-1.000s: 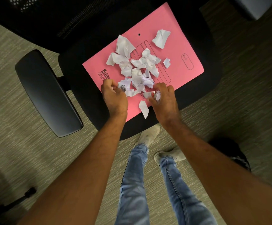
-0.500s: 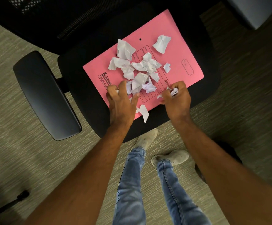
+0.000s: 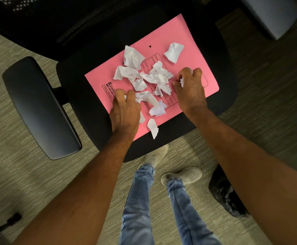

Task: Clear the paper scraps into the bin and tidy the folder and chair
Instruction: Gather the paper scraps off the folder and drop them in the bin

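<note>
Many crumpled white paper scraps (image 3: 154,77) lie mid-folder on the flat pink card folder (image 3: 193,50) on the black chair seat (image 3: 76,96). Both hands, left hand (image 3: 124,110) and right hand (image 3: 190,89), are closed on scraps; better to sweep toward the near edge, holding the folder still.

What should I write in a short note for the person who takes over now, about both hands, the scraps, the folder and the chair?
Left hand: closed on a scrap at the near left of the pink folder.
Right hand: closed on gathered scraps at the folder's right.
Folder lies on the chair seat; most paper scraps lie loose on it.
Bin: on the floor, near right.
Done: some scraps gathered.
Left: bin all scraps, tidy folder and chair.
</note>
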`<act>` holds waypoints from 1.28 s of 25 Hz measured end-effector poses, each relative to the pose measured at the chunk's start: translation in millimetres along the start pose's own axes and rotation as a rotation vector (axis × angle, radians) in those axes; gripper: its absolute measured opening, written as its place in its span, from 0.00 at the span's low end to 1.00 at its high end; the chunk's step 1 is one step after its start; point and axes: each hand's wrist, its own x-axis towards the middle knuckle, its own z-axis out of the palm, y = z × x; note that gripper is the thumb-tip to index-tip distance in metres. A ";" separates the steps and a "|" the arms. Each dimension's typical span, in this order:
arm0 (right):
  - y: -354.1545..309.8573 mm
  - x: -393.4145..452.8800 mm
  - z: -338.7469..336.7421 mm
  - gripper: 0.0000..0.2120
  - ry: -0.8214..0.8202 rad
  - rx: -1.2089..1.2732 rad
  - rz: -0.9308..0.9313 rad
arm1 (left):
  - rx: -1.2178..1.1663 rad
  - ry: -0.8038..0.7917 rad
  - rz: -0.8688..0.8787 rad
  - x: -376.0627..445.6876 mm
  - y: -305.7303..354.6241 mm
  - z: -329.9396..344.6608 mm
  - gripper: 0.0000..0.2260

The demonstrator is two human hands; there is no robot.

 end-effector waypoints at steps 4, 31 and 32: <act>-1.0 -1.6 -4.1 0.12 0.023 0.004 0.054 | -0.037 -0.046 0.003 16.9 -2.5 -16.8 0.10; 7.2 -133.4 53.3 0.09 -0.245 0.201 0.009 | -0.860 0.036 -0.535 16.4 12.9 -34.6 0.18; 5.1 -132.5 50.5 0.09 -0.247 0.286 0.066 | -0.859 0.042 -0.538 16.2 13.6 -36.2 0.18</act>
